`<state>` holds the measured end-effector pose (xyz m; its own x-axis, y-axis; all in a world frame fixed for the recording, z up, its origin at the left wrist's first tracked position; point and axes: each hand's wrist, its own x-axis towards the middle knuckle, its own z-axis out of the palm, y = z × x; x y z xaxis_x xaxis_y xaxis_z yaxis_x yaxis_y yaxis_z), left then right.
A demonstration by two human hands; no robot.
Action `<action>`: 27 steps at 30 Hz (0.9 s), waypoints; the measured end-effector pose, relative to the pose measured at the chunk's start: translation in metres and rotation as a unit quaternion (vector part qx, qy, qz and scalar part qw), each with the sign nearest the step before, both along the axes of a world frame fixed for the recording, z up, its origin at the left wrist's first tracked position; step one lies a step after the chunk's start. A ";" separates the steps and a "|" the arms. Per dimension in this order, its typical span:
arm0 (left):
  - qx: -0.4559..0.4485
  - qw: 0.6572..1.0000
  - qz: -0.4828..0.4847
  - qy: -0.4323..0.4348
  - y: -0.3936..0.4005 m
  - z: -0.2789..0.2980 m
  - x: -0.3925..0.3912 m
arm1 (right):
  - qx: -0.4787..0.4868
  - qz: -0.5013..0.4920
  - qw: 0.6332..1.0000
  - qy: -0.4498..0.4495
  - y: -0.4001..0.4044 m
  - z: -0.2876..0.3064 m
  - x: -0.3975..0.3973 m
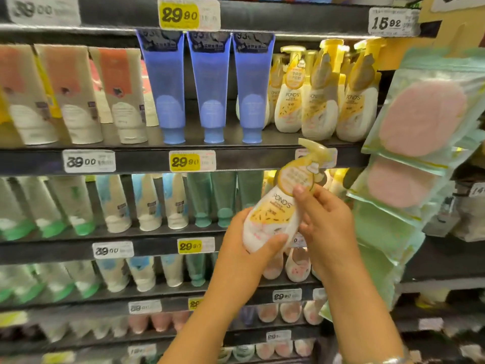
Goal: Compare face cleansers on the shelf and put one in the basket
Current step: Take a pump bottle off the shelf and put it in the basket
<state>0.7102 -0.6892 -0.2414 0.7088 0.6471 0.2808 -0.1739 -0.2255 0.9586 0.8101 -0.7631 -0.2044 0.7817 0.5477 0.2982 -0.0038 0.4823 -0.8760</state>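
Hanging strip of pouches (420,143), mint-green packaging with pink oval pads inside, positioned right of the grip, upper pouch above it. Yellow price tag (185,162) reading 29.90 on the shelf edge up-left of the grip; white price tag (88,161) reading 39.00 farther left (small print illegible).

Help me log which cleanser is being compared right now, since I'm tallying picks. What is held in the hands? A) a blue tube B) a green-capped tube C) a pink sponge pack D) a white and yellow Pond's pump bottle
D: the left hand grips the base of the Pond's pump bottle while the right hand holds its upper side; the blue tubes stand on the shelf.
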 end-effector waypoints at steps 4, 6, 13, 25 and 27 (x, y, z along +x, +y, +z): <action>-0.200 0.970 -0.127 -0.051 0.004 -0.010 -0.024 | 0.050 0.049 0.997 0.037 -0.001 -0.007 -0.019; -0.193 0.971 -0.127 -0.055 0.005 -0.012 -0.032 | 0.073 0.066 0.994 0.056 0.000 -0.008 -0.029; 0.014 0.998 -0.006 -0.059 0.025 -0.013 -0.077 | 0.152 0.102 0.978 0.100 0.010 -0.012 -0.080; 0.038 0.997 -0.001 -0.060 0.069 -0.024 -0.182 | 0.182 0.071 0.968 0.154 0.047 -0.035 -0.187; 0.009 0.998 -0.030 -0.058 0.075 -0.030 -0.193 | 0.174 0.061 0.973 0.140 0.049 -0.039 -0.201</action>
